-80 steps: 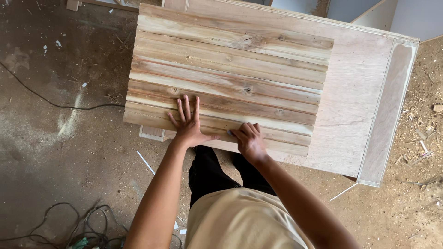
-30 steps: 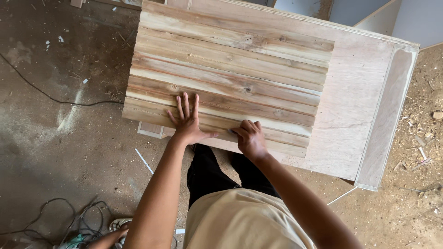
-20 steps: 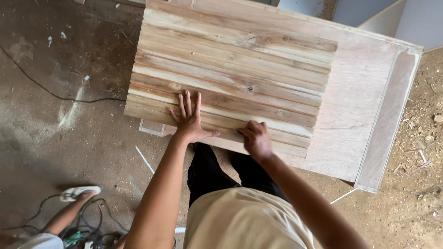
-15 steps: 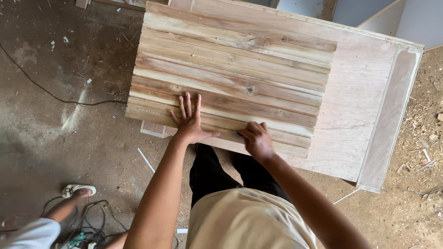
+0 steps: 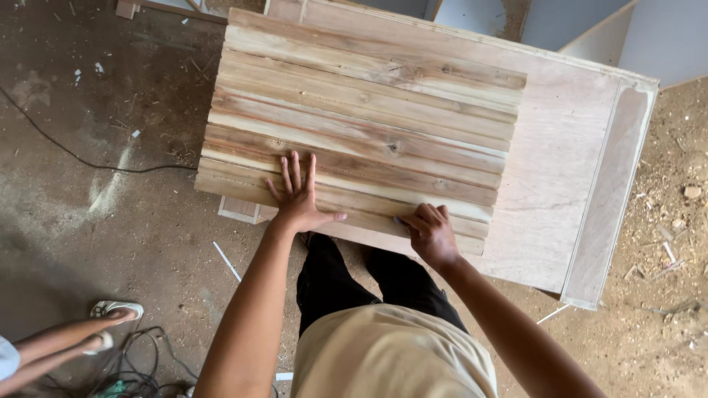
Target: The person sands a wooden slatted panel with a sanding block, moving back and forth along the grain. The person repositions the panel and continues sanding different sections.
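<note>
Left hand (image 5: 299, 197) lay spread flat on the pale slatted wooden panel (image 5: 361, 118); right hand (image 5: 431, 234) pinched its near edge, slats running nine-to-three.

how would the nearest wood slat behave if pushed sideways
The slat looks stiff, so it would likely slide as one piece, not bend. It lies flat on the board, so rolling seems unlikely. The left hand pressing flat nearby would probably resist sliding.

The right hand (image 5: 431, 234) curls over whatever it presses on the planks (image 5: 361, 118), hiding it. A bystander's legs (image 5: 63, 345) are cut off at the left edge.
</note>
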